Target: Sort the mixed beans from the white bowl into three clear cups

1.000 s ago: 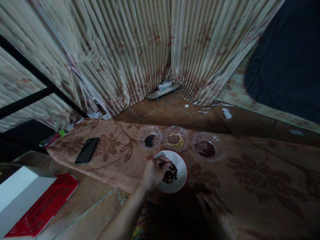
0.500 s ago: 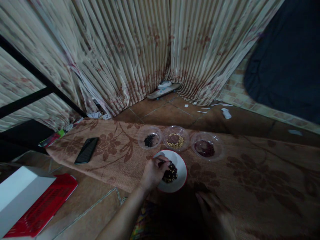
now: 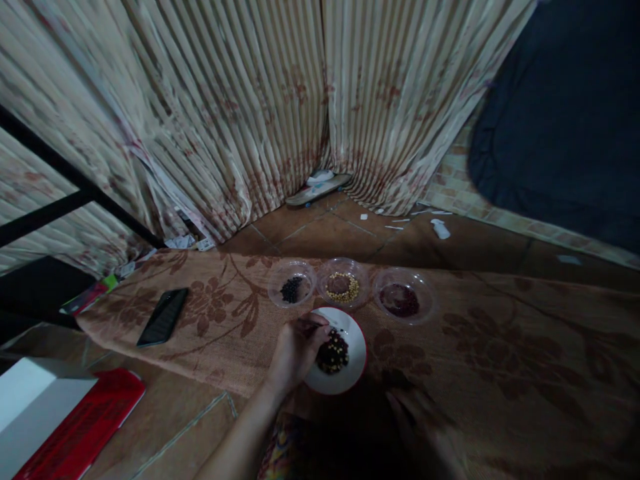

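Bowl (image 3: 356, 350) – one, white with a red rim – sits on the cloth-covered tabletop (image 3: 225, 357), toward its near edge, a single heap of mixed beans (image 3: 334, 358), dark and yellow, inside; the left hand (image 3: 296, 347) reaches over its left side, thumb and fingertips drawn together, though whether they clamp anything I cannot tell. The right hand (image 3: 423, 413) is low in the shadow, near the tabletop's near edge and apart from the bowl; its fingers are too dim to tell. Three clear dishes (image 3: 308, 292) line the far edge: black beans (image 3: 291, 291) in the left one, yellow beans (image 3: 351, 291) in the middle, dark red beans (image 3: 406, 303) in the right; one phone (image 3: 163, 318) lies near the tabletop's left end.
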Motion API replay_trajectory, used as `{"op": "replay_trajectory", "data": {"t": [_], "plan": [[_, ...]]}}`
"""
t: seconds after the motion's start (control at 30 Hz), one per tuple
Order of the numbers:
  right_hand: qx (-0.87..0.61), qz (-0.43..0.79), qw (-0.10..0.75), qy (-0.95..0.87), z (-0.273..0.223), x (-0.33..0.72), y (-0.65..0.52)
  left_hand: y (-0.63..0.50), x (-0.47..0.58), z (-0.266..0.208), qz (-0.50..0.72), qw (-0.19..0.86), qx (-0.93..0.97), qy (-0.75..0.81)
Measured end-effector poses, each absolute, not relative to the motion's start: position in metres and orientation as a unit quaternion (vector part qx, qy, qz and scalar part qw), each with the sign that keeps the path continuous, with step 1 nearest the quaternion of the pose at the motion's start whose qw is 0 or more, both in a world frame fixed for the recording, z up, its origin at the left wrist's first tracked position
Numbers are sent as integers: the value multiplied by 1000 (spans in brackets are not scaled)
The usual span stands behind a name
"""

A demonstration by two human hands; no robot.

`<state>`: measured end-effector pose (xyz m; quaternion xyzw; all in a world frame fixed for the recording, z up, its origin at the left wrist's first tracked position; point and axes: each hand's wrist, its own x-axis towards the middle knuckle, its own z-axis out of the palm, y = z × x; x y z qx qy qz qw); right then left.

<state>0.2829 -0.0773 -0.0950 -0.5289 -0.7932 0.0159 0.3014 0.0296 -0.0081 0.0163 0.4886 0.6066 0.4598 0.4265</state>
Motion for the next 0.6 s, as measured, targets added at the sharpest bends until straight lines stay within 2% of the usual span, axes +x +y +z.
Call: {"op": "replay_trajectory", "data": {"t": [0.23, 0.47, 0.6], "plan": [[-531, 35, 328, -780, -94, 276, -77, 46, 72, 51, 479, 415, 547, 547], [-522, 15, 339, -783, -94, 275, -73, 98, 120, 34, 410, 386, 643, 520], [-538, 20, 318, -781, -89, 274, -76, 84, 104, 33, 428, 385, 625, 527]]}}
